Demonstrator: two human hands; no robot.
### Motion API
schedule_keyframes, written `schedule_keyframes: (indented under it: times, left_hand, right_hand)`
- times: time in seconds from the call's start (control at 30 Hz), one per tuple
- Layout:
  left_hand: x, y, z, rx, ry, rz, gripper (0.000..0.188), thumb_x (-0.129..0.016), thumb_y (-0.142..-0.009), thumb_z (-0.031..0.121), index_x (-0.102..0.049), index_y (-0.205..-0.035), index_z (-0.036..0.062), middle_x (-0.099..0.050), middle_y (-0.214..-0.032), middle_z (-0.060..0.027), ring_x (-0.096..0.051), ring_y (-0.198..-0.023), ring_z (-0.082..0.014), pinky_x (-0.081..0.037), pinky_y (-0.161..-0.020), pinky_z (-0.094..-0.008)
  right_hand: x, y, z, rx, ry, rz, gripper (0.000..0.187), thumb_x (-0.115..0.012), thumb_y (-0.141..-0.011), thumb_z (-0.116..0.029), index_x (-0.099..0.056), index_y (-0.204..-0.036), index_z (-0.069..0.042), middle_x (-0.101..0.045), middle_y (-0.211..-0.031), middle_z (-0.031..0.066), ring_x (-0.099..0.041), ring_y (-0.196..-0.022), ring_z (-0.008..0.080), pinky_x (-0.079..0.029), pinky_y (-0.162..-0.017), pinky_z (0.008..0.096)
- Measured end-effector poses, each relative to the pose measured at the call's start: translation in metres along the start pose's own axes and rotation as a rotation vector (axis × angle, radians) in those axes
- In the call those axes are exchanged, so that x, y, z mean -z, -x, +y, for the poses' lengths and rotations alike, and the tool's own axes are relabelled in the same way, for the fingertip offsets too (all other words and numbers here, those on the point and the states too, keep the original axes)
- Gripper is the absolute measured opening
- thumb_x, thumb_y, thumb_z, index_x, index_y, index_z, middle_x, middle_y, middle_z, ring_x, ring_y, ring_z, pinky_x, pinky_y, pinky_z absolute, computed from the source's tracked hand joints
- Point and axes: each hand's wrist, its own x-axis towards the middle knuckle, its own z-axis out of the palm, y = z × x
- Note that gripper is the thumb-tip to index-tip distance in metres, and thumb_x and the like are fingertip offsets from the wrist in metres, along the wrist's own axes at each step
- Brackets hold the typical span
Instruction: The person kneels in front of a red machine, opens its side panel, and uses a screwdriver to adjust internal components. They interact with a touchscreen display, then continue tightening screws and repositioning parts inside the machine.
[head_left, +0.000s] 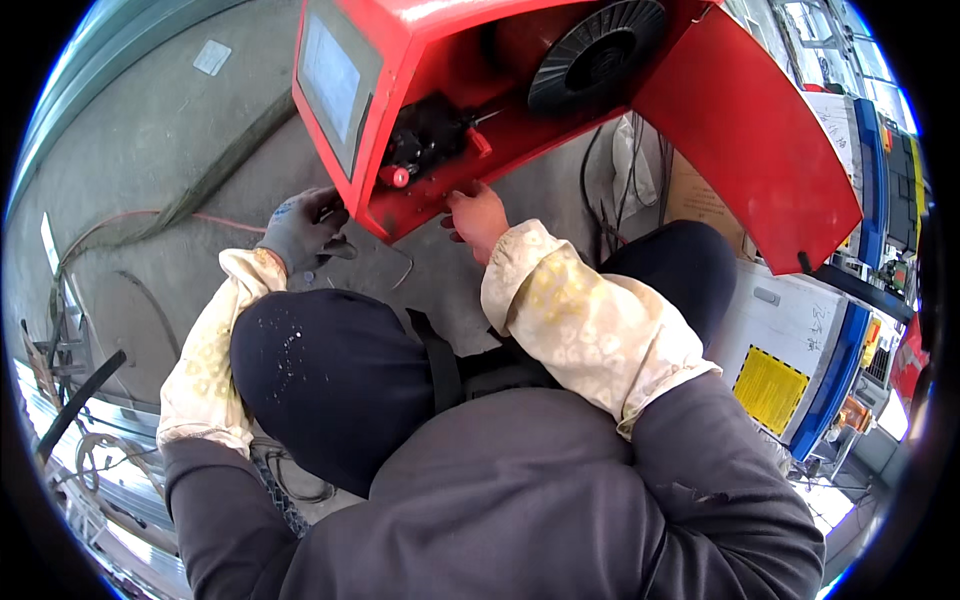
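Observation:
In front of me a red wire feeder stands with its side door swung out to the right. Inside sit a dark wire spool and a black drive unit with red knobs. My left hand, in a grey glove, is at the feeder's front lower corner, thumb apart from the fingers, with nothing visible between them. My right hand is bare, its fingers curled at the lower edge of the opening; part of its grip is hidden. A thin bent wire shows between my hands.
White cases with blue edges stand at the right, one bearing a yellow label. A cardboard box and black cables lie behind the door. A dark hose and a red cable run over the floor at left.

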Motion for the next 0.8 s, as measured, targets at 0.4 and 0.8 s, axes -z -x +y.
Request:
schedule_keyframes:
  times: [0.4, 0.8]
  left_hand:
    - [0.002, -0.017, -0.012, -0.124, -0.150, 0.049, 0.031, -0.059, -0.087, 0.015, -0.063, -0.115, 0.0022, -0.067, -0.098, -0.0121, -0.068, -0.085, -0.0192, -0.053, -0.077, -0.0345]
    - [0.015, -0.030, 0.011, -0.032, -0.454, 0.031, 0.028, -0.064, -0.084, 0.015, -0.066, -0.108, -0.0007, -0.072, -0.091, -0.0133, -0.063, -0.084, -0.0131, -0.050, -0.078, -0.0334]
  right_hand:
    - [0.039, -0.071, -0.017, 0.476, -0.136, 0.542, 0.026, -0.051, -0.090, -0.023, -0.065, -0.094, -0.002, -0.065, -0.081, 0.0078, -0.061, -0.070, 0.0207, -0.048, -0.063, 0.0349]
    - [0.026, -0.160, 0.015, 0.706, -0.874, 0.109, 0.026, -0.073, -0.073, -0.026, -0.068, -0.092, -0.009, -0.067, -0.090, 0.0077, -0.062, -0.089, 0.0275, -0.048, -0.081, 0.0409]
